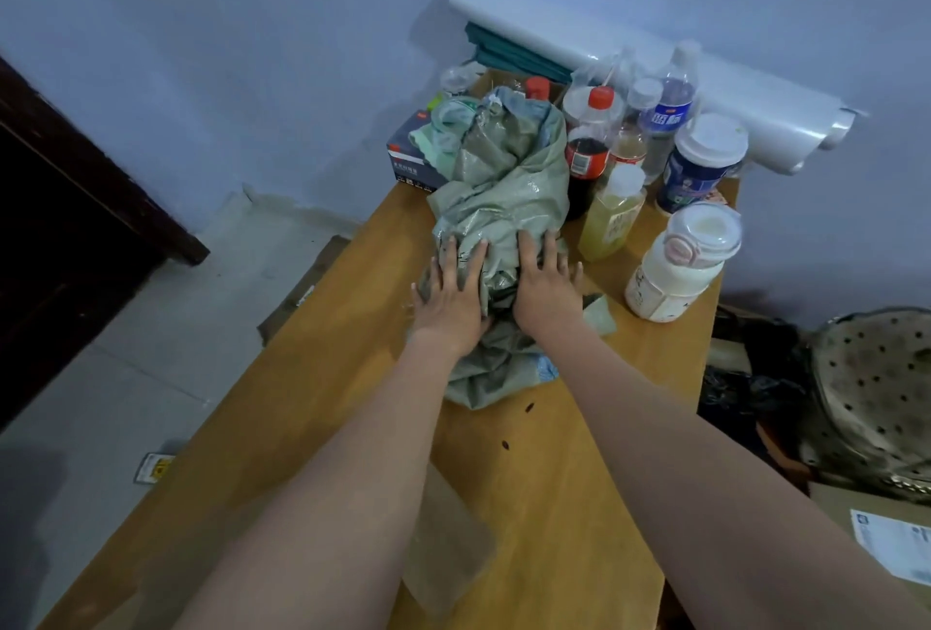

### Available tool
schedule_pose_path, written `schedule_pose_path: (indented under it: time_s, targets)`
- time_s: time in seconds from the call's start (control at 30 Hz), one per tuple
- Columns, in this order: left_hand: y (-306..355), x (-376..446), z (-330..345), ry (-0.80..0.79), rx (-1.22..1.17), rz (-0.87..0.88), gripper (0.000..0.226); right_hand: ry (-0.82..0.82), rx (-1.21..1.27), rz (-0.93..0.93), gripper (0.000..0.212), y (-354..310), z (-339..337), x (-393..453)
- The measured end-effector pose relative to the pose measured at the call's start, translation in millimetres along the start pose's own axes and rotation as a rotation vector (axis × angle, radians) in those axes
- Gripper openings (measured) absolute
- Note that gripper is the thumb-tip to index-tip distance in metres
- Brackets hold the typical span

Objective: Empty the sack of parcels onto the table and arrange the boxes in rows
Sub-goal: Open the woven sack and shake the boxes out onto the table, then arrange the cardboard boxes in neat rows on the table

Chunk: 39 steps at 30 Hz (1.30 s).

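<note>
The sack (496, 206) lies on the table (322, 377), running from the middle toward the far end. The left hand (451, 294) and right hand (546, 289) rest flat on it, side by side. Just right of the sack stands a cluster of bottles (612, 211), with a jar (677, 264) nearest the table's right edge. A small box (413, 161) sits behind the sack to the left. A large roll (655, 70) lies behind the bottles against the wall (252, 50).
</note>
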<state>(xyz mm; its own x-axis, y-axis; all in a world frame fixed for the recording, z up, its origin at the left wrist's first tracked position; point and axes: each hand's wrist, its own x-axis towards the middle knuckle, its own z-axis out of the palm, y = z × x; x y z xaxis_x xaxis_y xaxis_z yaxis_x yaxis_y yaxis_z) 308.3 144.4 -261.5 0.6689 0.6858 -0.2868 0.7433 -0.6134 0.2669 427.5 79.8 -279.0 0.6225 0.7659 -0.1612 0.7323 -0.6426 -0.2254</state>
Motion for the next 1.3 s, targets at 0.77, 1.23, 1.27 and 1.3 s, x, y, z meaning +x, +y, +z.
schedule_pose_path:
  time_s: [0.77,1.23,1.27,1.3]
  targets:
    - [14,-13,-47,0.087,-0.067,-0.011,0.104,-0.105,0.005,0.180,0.090,-21,-63,-21]
    - [-44,-152,-153,0.185,-0.127,-0.208,0.059,-0.088,0.218,-0.147,0.071,-149,-120,-107]
    - [-50,-162,-159,0.190,-0.136,-0.236,0.057,-0.103,0.211,-0.165,0.068,-159,-124,-114]
    - [-59,-177,-166,0.200,-0.147,-0.276,0.055,-0.123,0.205,-0.198,0.065,-174,-127,-124]
